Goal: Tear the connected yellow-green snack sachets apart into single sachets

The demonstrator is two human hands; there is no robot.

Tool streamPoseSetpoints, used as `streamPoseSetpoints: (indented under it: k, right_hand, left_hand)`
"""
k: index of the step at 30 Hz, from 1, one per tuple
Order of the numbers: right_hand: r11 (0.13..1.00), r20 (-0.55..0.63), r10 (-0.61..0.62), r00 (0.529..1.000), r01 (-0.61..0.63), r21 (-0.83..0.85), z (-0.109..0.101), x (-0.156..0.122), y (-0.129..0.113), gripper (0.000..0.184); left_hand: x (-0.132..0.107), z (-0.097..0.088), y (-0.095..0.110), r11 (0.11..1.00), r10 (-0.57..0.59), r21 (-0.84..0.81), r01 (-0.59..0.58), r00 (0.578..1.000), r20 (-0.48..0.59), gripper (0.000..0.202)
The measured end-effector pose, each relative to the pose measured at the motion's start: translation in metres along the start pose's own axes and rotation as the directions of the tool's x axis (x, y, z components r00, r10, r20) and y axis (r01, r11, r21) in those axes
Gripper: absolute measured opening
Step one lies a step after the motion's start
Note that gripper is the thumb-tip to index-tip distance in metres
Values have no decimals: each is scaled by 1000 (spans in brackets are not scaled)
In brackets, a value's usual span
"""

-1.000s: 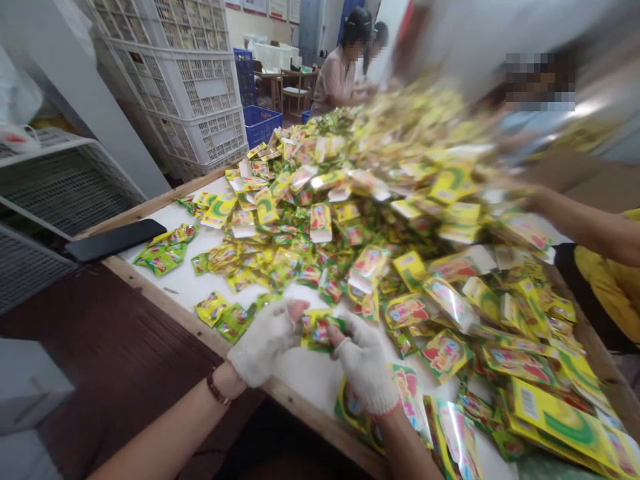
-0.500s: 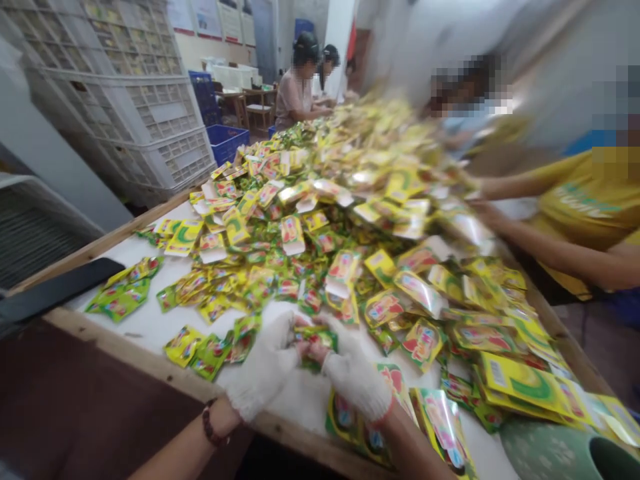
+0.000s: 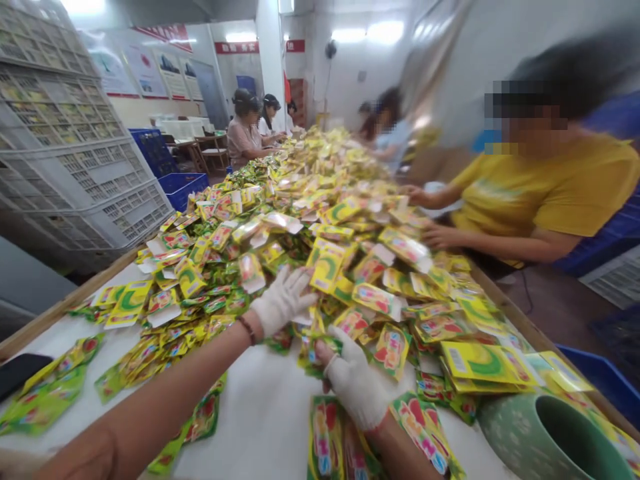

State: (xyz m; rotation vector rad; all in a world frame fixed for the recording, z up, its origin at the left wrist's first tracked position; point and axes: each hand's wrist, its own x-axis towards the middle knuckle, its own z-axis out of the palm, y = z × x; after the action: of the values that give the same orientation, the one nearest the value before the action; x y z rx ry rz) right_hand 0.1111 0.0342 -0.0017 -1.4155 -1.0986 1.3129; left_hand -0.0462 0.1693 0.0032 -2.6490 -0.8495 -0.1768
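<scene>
My left hand [image 3: 284, 301], in a white glove with bare fingertips, stretches over the pile with its fingers spread. Its fingertips are close to a yellow carton [image 3: 326, 264] with a green curved print; whether they touch it I cannot tell. Closer to me, my right hand [image 3: 356, 381], gloved alike, is closed around small green-and-yellow sachets [image 3: 311, 348], partly hidden by the fingers. Beneath and beside its wrist lie flat printed cartons [image 3: 326, 437]. Loose green sachets [image 3: 204, 417] lie below my left forearm.
A heap of cartons and sachets runs down the white table [image 3: 250, 407], edged with a wooden rim [image 3: 505, 300]. A green flowered container [image 3: 520, 433] stands front right. White crates [image 3: 110, 177] rise at left. A person in yellow [image 3: 505, 200] works at right; others sit farther back.
My left hand has left the sachets beside my right hand and reached forward onto the heap, its fingers opening. My right hand keeps the sachets. The camera view has tilted up and turned right.
</scene>
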Motion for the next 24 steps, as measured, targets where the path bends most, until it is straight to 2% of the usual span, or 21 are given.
streamPoseSetpoints:
  k: [2, 5, 8, 10, 12, 14, 16, 19, 21, 24]
  right_hand:
    - [1000, -18, -11, 1000, 11, 3, -1, -2, -2, 50]
    - [999, -45, -18, 999, 20, 48, -3, -2, -3, 53]
    - [995, -35, -48, 998, 51, 85, -2, 0, -1, 50]
    - [993, -24, -60, 998, 62, 98, -1, 1, 3, 49]
    - [993, -24, -62, 998, 64, 101, 1, 2, 7, 51]
    - [994, -32, -57, 998, 60, 92, 2, 3, 11, 55]
    - [995, -43, -53, 998, 56, 79, 3, 4, 13, 57]
    - [997, -54, -58, 997, 61, 51, 3, 5, 14, 57]
    - [997, -54, -63, 997, 66, 38, 3, 4, 11, 56]
    - [997, -91, -51, 995, 57, 58, 4, 0, 5, 57]
  left_hand:
    - [2, -11, 1, 1000, 2, -27, -2, 1000, -6, 26]
    - [-12, -25, 7, 980, -107, -169, 105, 994, -4, 22]
    - [-36, -22, 17, 912, -199, -353, 210, 978, 69, 44]
    - [-48, -14, 21, 890, -161, -417, 186, 982, 95, 65]
    - [-53, -5, 20, 911, -124, -382, 154, 987, 103, 75]
    - [-52, 0, 14, 947, -139, -272, 172, 981, 134, 74]
    - [-49, -1, 5, 964, -158, -188, 189, 973, 168, 66]
    - [-51, -10, 1, 962, -172, -187, 200, 973, 155, 47]
    - [-57, -18, 9, 940, -249, -215, 266, 963, 107, 42]
    - [-73, -28, 36, 886, -377, -265, 381, 924, 68, 48]
